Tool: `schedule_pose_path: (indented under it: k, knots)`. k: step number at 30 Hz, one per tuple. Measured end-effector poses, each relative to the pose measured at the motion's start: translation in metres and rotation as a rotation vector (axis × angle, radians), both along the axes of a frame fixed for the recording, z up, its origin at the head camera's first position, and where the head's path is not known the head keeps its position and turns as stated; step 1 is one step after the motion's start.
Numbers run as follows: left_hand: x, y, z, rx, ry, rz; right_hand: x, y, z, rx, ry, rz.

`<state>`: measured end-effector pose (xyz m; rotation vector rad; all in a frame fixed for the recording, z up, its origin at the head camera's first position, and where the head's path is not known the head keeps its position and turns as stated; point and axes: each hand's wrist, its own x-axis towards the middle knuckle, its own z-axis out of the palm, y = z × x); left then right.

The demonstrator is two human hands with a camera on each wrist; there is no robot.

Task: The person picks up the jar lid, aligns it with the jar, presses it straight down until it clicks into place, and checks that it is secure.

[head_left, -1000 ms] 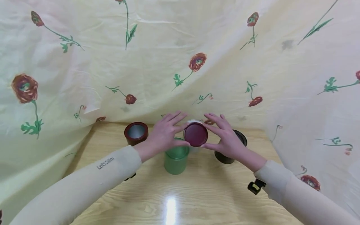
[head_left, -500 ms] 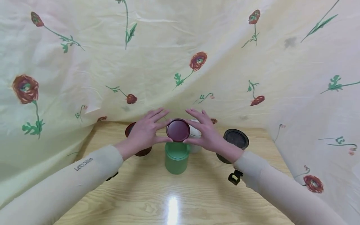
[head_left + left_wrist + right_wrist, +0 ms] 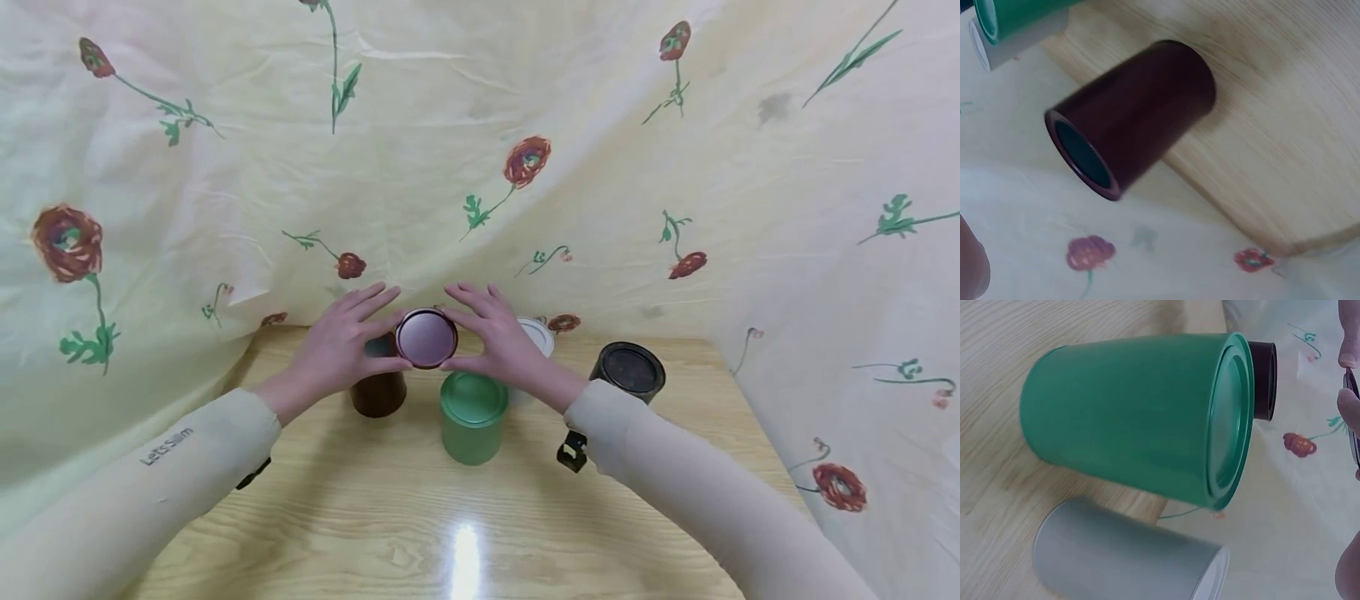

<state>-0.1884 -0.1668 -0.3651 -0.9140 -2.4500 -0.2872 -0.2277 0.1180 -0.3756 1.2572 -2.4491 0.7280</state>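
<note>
A round dark red lid is held up between both hands, its flat top facing the head camera. My left hand pinches its left edge between thumb and fingers. On the opposite edge my right hand pinches it the same way. Just below and left of the lid stands the dark red can, its top uncovered in the left wrist view; in the head view the left hand partly covers it. In the right wrist view the lid shows edge-on, with a thumb and finger on it.
A green can with its lid on stands right of the red one. Behind it is a grey-white can, mostly hidden in the head view by the right hand. A black can stands farther right. Flowered cloth hangs behind the wooden table.
Both hands have carried the dark red lid leftward, from in front of the white can, past the green can, to beside the dark red can. The cans have stayed in place.
</note>
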Motion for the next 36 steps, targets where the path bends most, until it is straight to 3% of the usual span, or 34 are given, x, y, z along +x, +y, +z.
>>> schedule_pose_path:
  k: [14, 29, 36]
  knots:
    - [-0.001, -0.038, -0.003, -0.049, -0.019, 0.033, -0.005, -0.041, 0.001, 0.083, -0.009, 0.008]
    - [-0.009, -0.062, -0.009, -0.066, -0.064, 0.089, -0.02, -0.069, 0.003, 0.216, -0.054, -0.032]
    - [-0.009, -0.071, -0.006, -0.098, -0.09, 0.111, -0.024, -0.083, 0.006, 0.287, -0.06, -0.05]
